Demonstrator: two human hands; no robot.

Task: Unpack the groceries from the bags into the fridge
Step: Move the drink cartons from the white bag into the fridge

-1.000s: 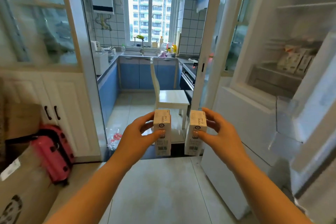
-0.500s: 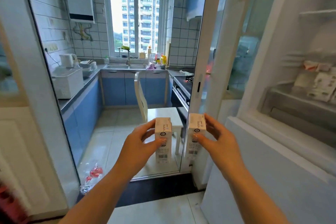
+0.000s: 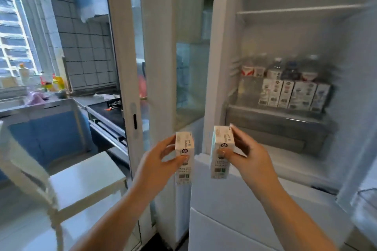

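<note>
My left hand [image 3: 157,161] grips a small white milk carton [image 3: 184,158] upright in front of me. My right hand [image 3: 247,156] grips a second, matching carton [image 3: 221,152], tilted slightly left. Both cartons hang at chest height just left of the open white fridge [image 3: 216,51]. On the fridge's middle shelf [image 3: 275,113] stands a row of several similar cartons [image 3: 293,94], with bottles [image 3: 285,69] and small tubs behind them. The shelf above holds nothing that I can see.
A sliding glass door frame [image 3: 124,71] stands between the fridge and the kitchen. A white chair [image 3: 81,179] sits in the doorway at lower left. The open fridge door [image 3: 363,169] fills the right edge. A closed lower fridge compartment [image 3: 244,210] lies under my hands.
I have stepped forward and turned right, so the fridge interior now fills the right half. Both hands still hold their cartons, now raised closer to the fridge opening.
</note>
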